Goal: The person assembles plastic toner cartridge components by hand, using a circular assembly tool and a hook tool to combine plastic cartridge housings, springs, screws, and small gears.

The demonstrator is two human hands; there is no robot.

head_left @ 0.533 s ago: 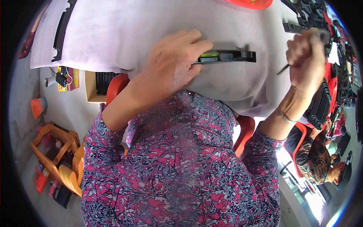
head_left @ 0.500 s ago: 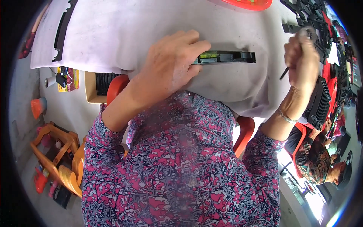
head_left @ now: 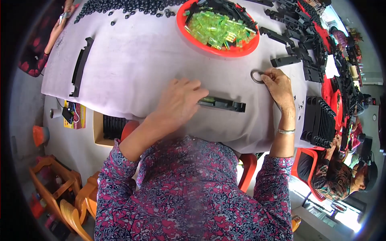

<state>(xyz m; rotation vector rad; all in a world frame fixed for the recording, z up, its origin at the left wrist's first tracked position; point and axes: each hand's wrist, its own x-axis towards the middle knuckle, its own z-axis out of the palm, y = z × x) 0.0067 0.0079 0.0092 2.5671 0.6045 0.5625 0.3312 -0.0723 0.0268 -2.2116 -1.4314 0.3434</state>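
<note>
My left hand (head_left: pixel 181 100) is closed around the left part of a slim black spirit level (head_left: pixel 225 104), which lies crosswise on the cloth. A bit of yellow-green vial shows beside its fingers; the rest of that end is hidden under the hand. To the right and farther from me, my right hand (head_left: pixel 278 86) grips a tool with a dark ring-shaped handle (head_left: pixel 256 76). The ring sticks out left of the fingers, and the hand hides most of the tool. It is apart from the level.
Beyond the hands stands a red bowl (head_left: pixel 241 52) of yellow-green vials and black parts. Black frames crowd the right, with a stack (head_left: pixel 317 122) near the edge. One black frame (head_left: pixel 81 68) lies left; small black balls (head_left: pixel 132 6) sit behind. A co-worker's hand (head_left: pixel 60 24) is far left.
The view has shifted, showing more of the table's far side. My right hand has come nearer the level, and the ringed tool has turned. My left hand stays on the level.
</note>
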